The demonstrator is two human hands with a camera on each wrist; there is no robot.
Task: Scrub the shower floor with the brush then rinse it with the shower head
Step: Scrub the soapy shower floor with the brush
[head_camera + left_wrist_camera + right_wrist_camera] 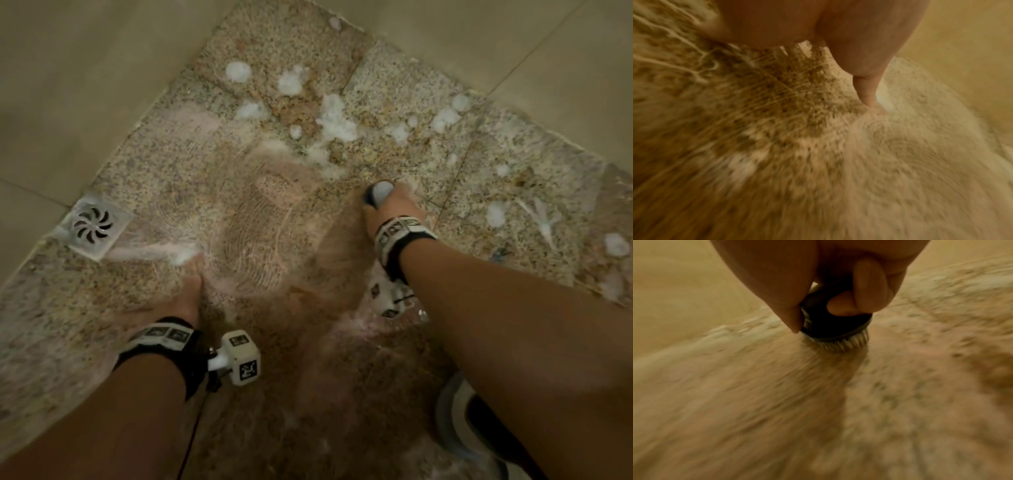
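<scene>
Scrubbing stage, shower floor [164, 178]: the right hand [387, 209], at centre right of the head view, curls its fingers [869, 282] and thumb round the round dark brush [836, 321], white bristles pressed flat to the wet speckled stone; the left hand [186, 294], at lower left of centre, rests on the floor holding nothing, its fingers seemingly straight though blurred, one fingertip [867, 95] touching the suds; curved bristle tracks mark the middle of the frame, while foam blobs [335, 120] lie unworked across the upper right; the drain [93, 224] sits at the left edge; the shower head is not in view. Good practice here would be to keep the bristles level, bear down evenly, overlap the strokes, and work from the far foam towards the drain; the bracing palm may slip on soapy stone.
</scene>
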